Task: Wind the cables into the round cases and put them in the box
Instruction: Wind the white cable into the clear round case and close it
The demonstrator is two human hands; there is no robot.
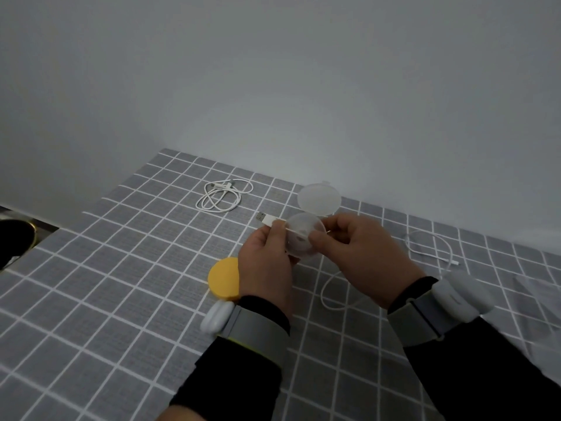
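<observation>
Table covered by grey cloth (121, 299) with white grid lines, filling the lower half of the frame. Plain pale grey wall (273, 71) across the upper half. At the left edge, mid-height: dark round object (15, 238) with gold-coloured rim, partly cut off, identity unclear.

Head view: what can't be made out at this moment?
Storage box: outside the head view.
Yellow round case: right side behind the left hand.
Translucent round case: inside blurred, partly behind the right hand; wound white cable unreadable.
Dark object: cut off by left edge.
</observation>
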